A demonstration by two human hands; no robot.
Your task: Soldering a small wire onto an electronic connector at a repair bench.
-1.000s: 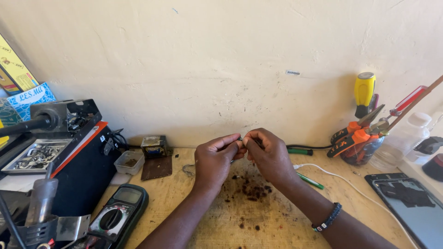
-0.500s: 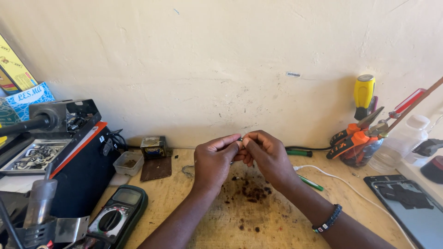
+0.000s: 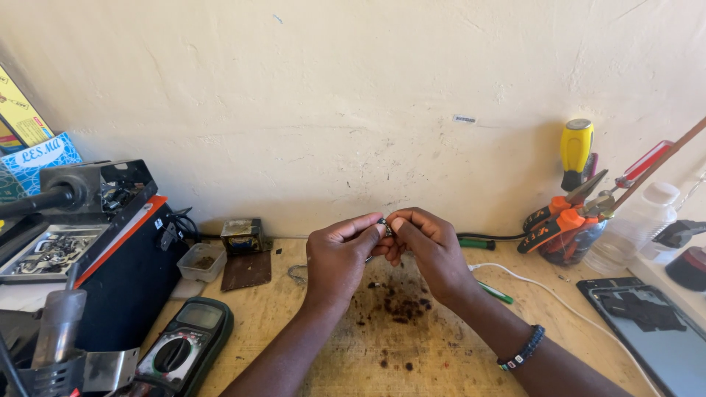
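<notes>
My left hand and my right hand meet above the middle of the wooden bench, fingertips together. Between them they pinch a tiny dark metallic part, mostly hidden by the fingers. A beaded bracelet circles my right wrist. Under the hands the bench bears a patch of dark scorch marks and crumbs.
A multimeter lies front left beside a black and orange box and a soldering stand. A small plastic tray and a small transformer sit by the wall. A cup of pliers and screwdrivers, a white cable and an opened phone are on the right.
Both hands have stayed joined at the fingertips in the same spot, with only slight finger shifts around the small part.
</notes>
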